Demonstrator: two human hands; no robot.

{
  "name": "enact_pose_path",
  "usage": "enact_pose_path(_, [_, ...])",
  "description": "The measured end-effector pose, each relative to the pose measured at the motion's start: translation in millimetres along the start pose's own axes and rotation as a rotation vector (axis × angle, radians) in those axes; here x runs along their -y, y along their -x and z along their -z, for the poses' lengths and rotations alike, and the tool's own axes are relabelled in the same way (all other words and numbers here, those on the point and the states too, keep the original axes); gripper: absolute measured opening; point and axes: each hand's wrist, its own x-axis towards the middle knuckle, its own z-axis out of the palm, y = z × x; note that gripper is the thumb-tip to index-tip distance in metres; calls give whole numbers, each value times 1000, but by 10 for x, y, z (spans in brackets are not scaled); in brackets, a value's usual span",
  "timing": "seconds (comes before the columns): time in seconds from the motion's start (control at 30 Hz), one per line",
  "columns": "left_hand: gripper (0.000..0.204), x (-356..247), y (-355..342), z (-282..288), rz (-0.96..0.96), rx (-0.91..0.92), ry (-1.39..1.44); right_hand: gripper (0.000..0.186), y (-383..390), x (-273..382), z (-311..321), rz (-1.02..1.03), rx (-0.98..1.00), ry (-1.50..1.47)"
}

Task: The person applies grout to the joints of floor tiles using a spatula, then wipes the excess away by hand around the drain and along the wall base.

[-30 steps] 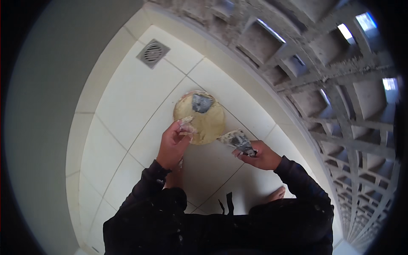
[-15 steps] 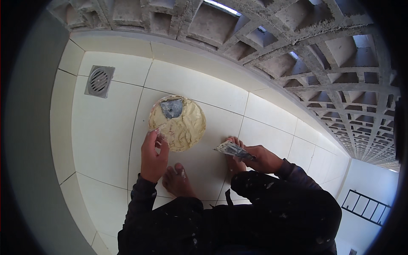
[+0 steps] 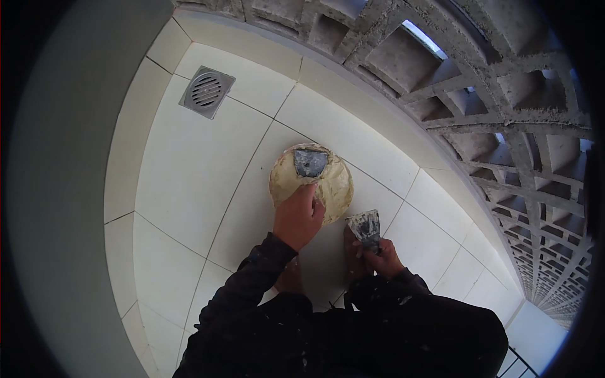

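A round container of pale beige putty (image 3: 338, 192) stands on the white tiles, with a dark grey flat blade (image 3: 309, 160) lying on top near its far side. My left hand (image 3: 299, 217) reaches over the near part of the putty, fingers curled just below that blade; their tips are hidden, so what they grip is unclear. At the lower right my right hand (image 3: 384, 255) holds a putty-smeared scraper (image 3: 362, 227), blade upward, beside the container. My bare feet are partly visible beneath my hands.
A square metal floor drain (image 3: 207, 92) sits at the far left, near a low tiled ledge (image 3: 123, 164) and a plain wall (image 3: 63, 208). A wall of openwork concrete blocks (image 3: 485, 75) runs along the right. Part of a black railing (image 3: 517, 362) shows at the lower right.
My left hand has moved forward over the putty toward the grey blade. My right hand still grips the scraper, which now points more upright. The view has shifted between frames.
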Motion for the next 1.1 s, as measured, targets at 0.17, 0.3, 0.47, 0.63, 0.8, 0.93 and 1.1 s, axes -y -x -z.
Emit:
enact_pose_path(0.17, [36,-91,33,-142,-29,85,-160,31,-32,-112,-45,-139,5,-225])
enact_pose_path(0.3, [36,-117,112,-188,17,153,-74,32,-74,-33,-76,-175,18,-207])
enact_pose_path(0.47, [40,-104,97,-189,152,231,207,32,-137,18,-119,-186,3,-235])
enact_pose_path(0.63, [36,-9,-24,-164,207,284,445,32,-185,-54,-123,-161,-5,-248])
enact_pose_path(0.8, [32,-71,-791,480,319,57,943,30,-269,-61,-105,-189,3,-248])
enact_pose_path(0.93, [37,117,-1684,658,262,-159,1015,31,-356,-68,-119,-183,12,-279])
enact_pose_path(1.1, [42,90,-2141,633,273,-192,1021,28,-439,28,-139,-208,3,-260])
